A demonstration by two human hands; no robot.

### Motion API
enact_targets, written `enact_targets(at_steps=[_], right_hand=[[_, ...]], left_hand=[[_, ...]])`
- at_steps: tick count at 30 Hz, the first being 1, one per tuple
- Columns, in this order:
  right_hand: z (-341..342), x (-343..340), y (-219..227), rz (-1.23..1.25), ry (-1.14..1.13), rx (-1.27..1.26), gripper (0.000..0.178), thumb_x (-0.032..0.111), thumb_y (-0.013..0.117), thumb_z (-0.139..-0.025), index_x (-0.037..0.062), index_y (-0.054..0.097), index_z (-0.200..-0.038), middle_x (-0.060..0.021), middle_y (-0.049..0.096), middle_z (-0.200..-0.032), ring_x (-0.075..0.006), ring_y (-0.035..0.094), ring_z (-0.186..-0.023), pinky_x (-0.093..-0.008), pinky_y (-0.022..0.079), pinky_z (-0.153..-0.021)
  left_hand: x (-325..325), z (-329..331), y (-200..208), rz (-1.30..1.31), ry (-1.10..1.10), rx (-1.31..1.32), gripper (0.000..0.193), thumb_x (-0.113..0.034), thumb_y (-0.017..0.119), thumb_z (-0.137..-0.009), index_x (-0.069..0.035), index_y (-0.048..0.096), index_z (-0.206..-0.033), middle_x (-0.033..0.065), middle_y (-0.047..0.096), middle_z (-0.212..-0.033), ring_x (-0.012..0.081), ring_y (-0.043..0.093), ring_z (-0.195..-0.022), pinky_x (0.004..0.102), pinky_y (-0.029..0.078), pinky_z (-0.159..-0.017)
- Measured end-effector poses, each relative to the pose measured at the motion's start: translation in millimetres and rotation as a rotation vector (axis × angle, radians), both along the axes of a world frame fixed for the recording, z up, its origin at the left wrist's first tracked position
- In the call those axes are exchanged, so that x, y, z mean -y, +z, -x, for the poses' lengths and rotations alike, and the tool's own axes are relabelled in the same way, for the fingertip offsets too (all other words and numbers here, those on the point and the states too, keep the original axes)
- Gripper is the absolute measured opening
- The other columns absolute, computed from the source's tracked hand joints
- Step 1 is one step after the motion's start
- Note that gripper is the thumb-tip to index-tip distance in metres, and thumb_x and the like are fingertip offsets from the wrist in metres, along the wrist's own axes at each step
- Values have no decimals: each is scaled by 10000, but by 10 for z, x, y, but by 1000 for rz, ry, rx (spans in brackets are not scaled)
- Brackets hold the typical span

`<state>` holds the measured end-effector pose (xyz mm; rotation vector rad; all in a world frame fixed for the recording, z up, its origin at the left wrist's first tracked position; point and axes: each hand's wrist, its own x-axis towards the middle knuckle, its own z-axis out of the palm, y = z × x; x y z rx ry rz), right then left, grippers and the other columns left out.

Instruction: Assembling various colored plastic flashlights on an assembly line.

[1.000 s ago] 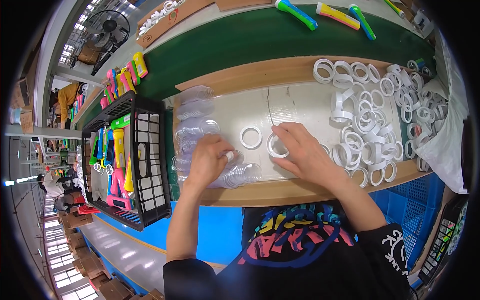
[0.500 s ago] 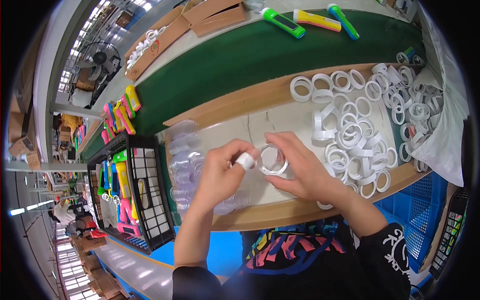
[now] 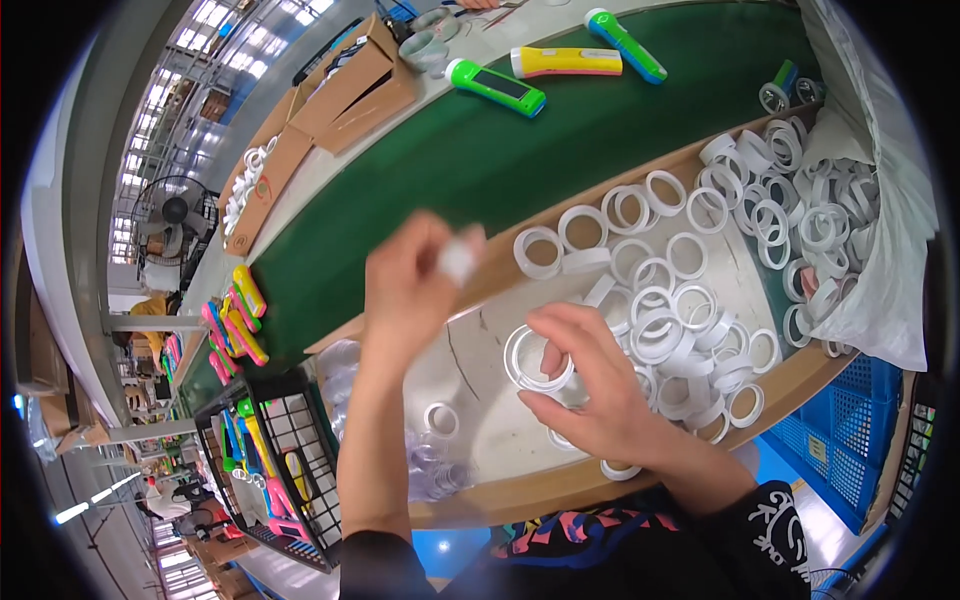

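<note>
Item 1, nearest: dark sleeves with coloured print [image 3: 600, 540] are being shown at the lower edge, both forearms rising from them over the counter [image 3: 480, 340].

Item 2: the right hand [image 3: 590, 390] is being held low over the pale counter top, palm down, fingers curled. Its grip is being closed on a white plastic ring [image 3: 535, 357], which is pinched at its right rim between thumb and forefinger and is standing tilted just above the surface.

Item 3: the left hand [image 3: 415, 285] is being raised above the counter, forearm near upright, the picture blurred. Its grip is being closed around a small white piece [image 3: 458, 262] at the fingertips; what kind of piece cannot be told.

Item 4: a single white ring [image 3: 441, 420] is lying flat on the counter between the forearms, beside a heap of clear plastic parts [image 3: 435, 470].

Item 5: a black wire crate [image 3: 275, 470] holding coloured torches is standing to the left.

Item 6: a spread of loose white rings [image 3: 690, 290] is lying right of the hands, reaching to a white bag [image 3: 870, 260].

Item 7, farthest: a green belt [image 3: 560, 160] is carrying torches [image 3: 495, 87] in green and yellow, with cardboard boxes [image 3: 350, 85] beyond.
</note>
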<state>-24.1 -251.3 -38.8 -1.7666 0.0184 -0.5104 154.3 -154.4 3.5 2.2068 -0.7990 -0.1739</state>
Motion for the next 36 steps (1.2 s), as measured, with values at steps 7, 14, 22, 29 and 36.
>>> enact_targets(at_steps=[7, 14, 22, 29, 36], right_hand=[[-7, 58, 28, -92, -53, 8, 588, -13, 673, -726, 30, 441, -1265, -127, 415, -1228, -163, 523, -788, -271, 471, -683], [-33, 72, -72, 28, -82, 82, 636, -47, 722, -666, -1, 444, -1237, -201, 444, -1228, -199, 585, -799, -287, 502, -696], [-57, -63, -86, 31, 19, -5, 687, -48, 745, -631, -11, 443, -1247, -191, 469, -1196, -221, 577, -874, -299, 513, -673], [-50, -145, -202, 110, 17, -83, 683, -55, 695, -643, 11, 422, -1265, -191, 396, -1283, -216, 494, -1030, -284, 473, -779], [-117, -520, -178, -30, 34, -152, 693, -92, 697, -647, -3, 416, -1274, -164, 398, -1262, -205, 543, -956, -300, 490, -778]], left_hand=[[1419, -938, -667, -249, -146, 237, 299, -193, 591, -826, -133, 578, -1119, 173, 640, -940, 336, 606, -925, 447, 478, -778], [996, -1170, -879, -167, -74, 352, 284, -156, 620, -760, -106, 623, -1039, 186, 599, -997, 349, 570, -964, 413, 461, -859], [-2747, -2423, -965, -740, 930, 297, 541, -276, 577, -810, -232, 440, -1331, 299, 395, -1284, 427, 424, -1178, 496, 341, -1018], [-3771, -2828, -1442, -654, 800, 139, 594, -313, 520, -856, -285, 320, -1414, 322, 223, -1421, 467, 284, -1302, 480, 306, -1054], [-3152, -2752, -1303, -673, 873, 166, 391, -359, 639, -813, -260, 574, -1186, 232, 373, -1266, 391, 503, -1106, 450, 435, -926]])
